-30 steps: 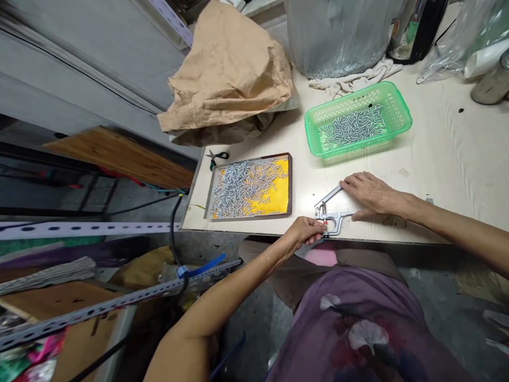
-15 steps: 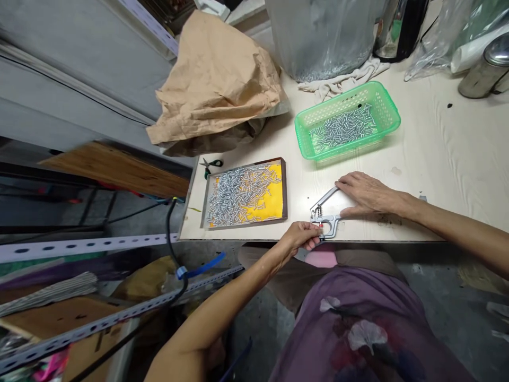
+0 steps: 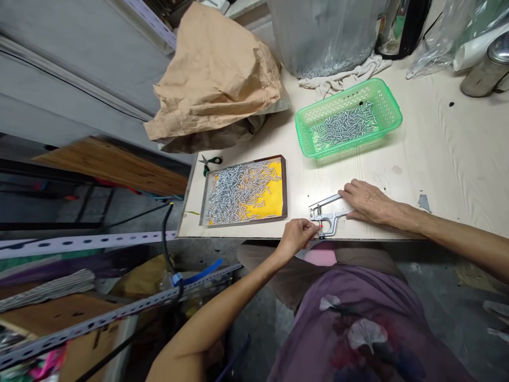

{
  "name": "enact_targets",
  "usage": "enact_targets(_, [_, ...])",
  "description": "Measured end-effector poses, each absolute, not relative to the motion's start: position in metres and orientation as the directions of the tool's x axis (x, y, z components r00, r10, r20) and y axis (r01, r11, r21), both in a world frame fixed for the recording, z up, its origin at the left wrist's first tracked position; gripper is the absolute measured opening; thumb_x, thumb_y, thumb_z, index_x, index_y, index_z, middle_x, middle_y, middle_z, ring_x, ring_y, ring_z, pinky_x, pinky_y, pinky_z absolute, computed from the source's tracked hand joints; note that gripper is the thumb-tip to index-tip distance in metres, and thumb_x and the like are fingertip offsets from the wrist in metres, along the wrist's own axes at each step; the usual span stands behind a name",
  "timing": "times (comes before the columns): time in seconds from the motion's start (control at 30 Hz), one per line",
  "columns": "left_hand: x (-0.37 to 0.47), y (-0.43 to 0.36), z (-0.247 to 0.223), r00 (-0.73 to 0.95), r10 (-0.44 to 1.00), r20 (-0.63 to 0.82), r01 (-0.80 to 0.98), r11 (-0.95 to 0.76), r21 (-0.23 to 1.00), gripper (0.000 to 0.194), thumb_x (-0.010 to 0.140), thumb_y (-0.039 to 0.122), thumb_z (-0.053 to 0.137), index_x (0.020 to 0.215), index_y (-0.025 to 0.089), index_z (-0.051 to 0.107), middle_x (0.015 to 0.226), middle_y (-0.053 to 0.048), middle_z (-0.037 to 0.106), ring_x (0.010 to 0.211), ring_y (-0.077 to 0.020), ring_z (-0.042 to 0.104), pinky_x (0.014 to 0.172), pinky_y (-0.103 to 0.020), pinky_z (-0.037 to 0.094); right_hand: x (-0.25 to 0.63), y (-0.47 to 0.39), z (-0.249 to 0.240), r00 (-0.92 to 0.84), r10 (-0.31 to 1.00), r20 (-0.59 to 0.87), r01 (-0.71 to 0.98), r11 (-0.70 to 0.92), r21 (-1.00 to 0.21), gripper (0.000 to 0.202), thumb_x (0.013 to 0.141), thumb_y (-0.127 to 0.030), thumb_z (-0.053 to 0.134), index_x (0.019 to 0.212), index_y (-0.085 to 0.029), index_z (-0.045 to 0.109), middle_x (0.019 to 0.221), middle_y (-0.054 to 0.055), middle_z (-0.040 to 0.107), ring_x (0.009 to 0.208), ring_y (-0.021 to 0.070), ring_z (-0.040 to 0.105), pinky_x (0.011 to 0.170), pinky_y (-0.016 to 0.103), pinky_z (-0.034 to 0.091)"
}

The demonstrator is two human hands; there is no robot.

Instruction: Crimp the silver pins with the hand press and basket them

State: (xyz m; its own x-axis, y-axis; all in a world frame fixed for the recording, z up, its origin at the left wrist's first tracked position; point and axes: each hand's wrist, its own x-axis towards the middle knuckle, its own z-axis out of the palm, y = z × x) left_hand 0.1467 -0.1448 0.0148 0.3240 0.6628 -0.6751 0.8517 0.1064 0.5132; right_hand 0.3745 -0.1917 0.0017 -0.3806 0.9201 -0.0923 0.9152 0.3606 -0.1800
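Observation:
My right hand point(image 3: 368, 203) is wrapped around the handles of silver snap-fastener pliers point(image 3: 329, 218), which lie at the table's front edge. The two handles are nearly parallel, and a coil spring shows near the jaw. At the jaw end, my left hand point(image 3: 297, 236) pinches with thumb and forefinger; what it holds there is too small to make out. A bit of red shows on the jaw beside those fingertips. Left of the pliers lies a shallow tray point(image 3: 283, 185) with a yellow bottom, heaped with small silver metal pieces point(image 3: 234, 193).
A green basket point(image 3: 345, 151) of similar metal pieces stands behind my hands. Scissors point(image 3: 209, 163) lie beyond the tray's left corner. A brown paper bag point(image 3: 222, 74), a large clear plastic bag point(image 3: 326, 37) and a metal canister point(image 3: 487, 66) stand farther back.
My right hand has squeezed the pliers' handles closer together, the upper one coming down. My left hand stays at the jaw, shifted slightly left. The view has shifted a little.

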Motion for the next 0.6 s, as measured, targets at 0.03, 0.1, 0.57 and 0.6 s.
enact_targets(0.03, [0.146,-0.146,0.014,0.39,0.739,-0.55,0.85,-0.059,0.524,0.02,0.088,0.027,0.063,0.073,0.014,0.064,0.064,-0.001,0.063,0.057,-0.0125,0.059,0.058,-0.024,0.046,0.373,-0.193,0.001,-0.368,0.925,-0.097,0.92,0.347,-0.18,0.036,0.082,-0.035,0.071,0.106,-0.011,0.06,0.102,0.015,0.062,0.094,0.0279,0.051,0.077,0.036,0.041])
enact_targets(0.1, [0.151,-0.148,0.011,0.561,0.781,-0.274,0.778,-0.384,0.497,0.013,0.087,0.029,0.065,0.088,0.016,0.067,0.085,-0.006,0.068,0.082,-0.0191,0.063,0.074,-0.03,0.05,0.371,-0.196,0.0,-0.346,0.934,-0.09,0.929,0.327,-0.175,0.031,0.083,-0.032,0.071,0.104,-0.012,0.06,0.1,0.014,0.062,0.093,0.0278,0.051,0.075,0.036,0.041])
enact_targets(0.57, [0.203,-0.133,-0.002,0.874,0.44,-0.207,0.475,-0.863,0.173,0.058,0.085,0.039,0.067,0.132,0.012,0.045,0.117,-0.014,0.056,0.107,-0.0285,0.051,0.087,-0.04,0.046,0.369,-0.207,0.006,-0.237,0.955,-0.18,0.967,0.214,-0.141,0.042,0.079,-0.028,0.074,0.112,-0.006,0.06,0.106,0.016,0.063,0.099,0.0296,0.053,0.078,0.036,0.041])
enact_targets(0.6, [0.204,-0.133,-0.002,0.873,0.44,-0.21,0.477,-0.861,0.177,0.053,0.086,0.04,0.066,0.128,0.013,0.048,0.114,-0.012,0.057,0.106,-0.0277,0.051,0.086,-0.039,0.046,0.369,-0.207,0.006,-0.239,0.956,-0.17,0.966,0.217,-0.141,0.037,0.081,-0.027,0.072,0.11,-0.008,0.061,0.104,0.015,0.063,0.097,0.0286,0.053,0.077,0.036,0.041])
